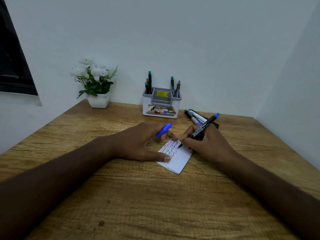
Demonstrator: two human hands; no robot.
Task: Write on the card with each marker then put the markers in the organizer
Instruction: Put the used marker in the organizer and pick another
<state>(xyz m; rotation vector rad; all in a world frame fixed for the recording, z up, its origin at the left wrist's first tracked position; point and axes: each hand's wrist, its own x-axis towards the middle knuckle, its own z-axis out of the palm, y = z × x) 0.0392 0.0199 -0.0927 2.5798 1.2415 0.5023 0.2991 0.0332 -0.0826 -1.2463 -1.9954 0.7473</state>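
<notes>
Plant (97,80): one white-flowered pot, far left by the wall, out of my way.
Left hand (138,142): thumb pressed on the card's near-left edge so it won't slide; curled fingers grasp one blue cap (164,129), kept ready for recapping, I judge.
Card (176,158): one, lying at the table's (121,196) centre between my hands, carrying four lines of coloured writing.
Organizer (161,103): one, far centre; five markers stand upright in it, three in the left compartment, two in the right.
Right hand (206,142): clasps one uncapped marker (199,130) in a writing grip, tip touching the card's far edge.
Loose markers (197,117): about three lying just right of the organizer; the exact count is unclear.
</notes>
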